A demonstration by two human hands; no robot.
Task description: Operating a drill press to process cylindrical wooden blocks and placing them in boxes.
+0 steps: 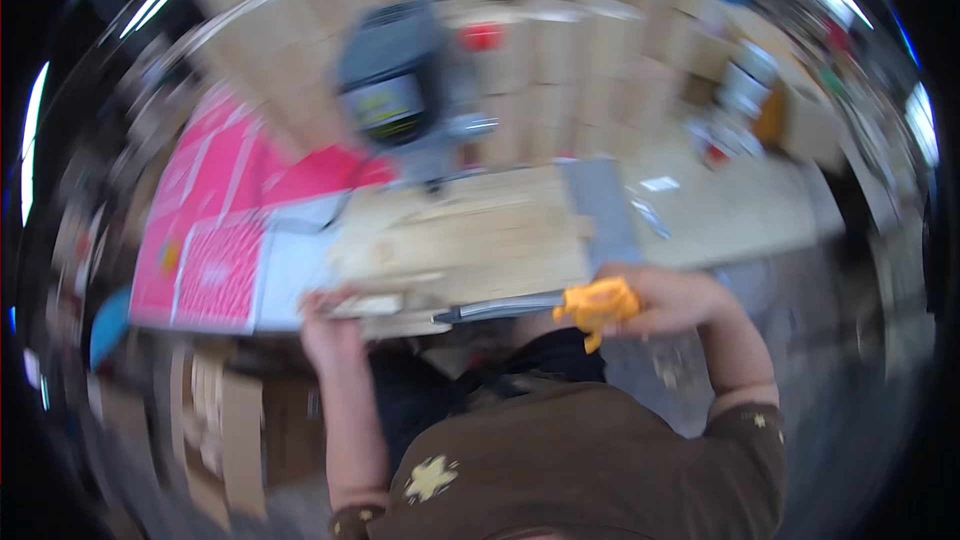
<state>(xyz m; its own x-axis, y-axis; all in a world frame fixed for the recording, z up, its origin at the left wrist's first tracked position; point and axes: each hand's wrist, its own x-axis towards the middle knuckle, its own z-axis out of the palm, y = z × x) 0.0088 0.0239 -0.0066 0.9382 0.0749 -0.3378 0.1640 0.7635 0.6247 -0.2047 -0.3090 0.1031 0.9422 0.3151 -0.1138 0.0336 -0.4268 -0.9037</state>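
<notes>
With the flat, pale wooden board (470,240) as the dial's centre and twelve at the far side, the person's left hand (330,325) sits at eight o'clock, fingers pinching a short, pale strip of raw wood (375,306) by the board's near edge. At four o'clock the right hand (675,298) has its fingers wrapped around a bright orange, plastic-handled tool (600,306) whose slim, dark grey shaft points towards nine, ending near that strip. A smooth, flat grey panel (605,210) lies at two on the desk (770,215); a printed pink sheet (215,180) spreads at ten. At eleven stands a boxy, dark grey machine (390,70), and from eleven to one run blurred rows of blocky, pale wood-coloured pieces (550,50). An open brown cardboard box (245,440) sits below, at eight.
</notes>
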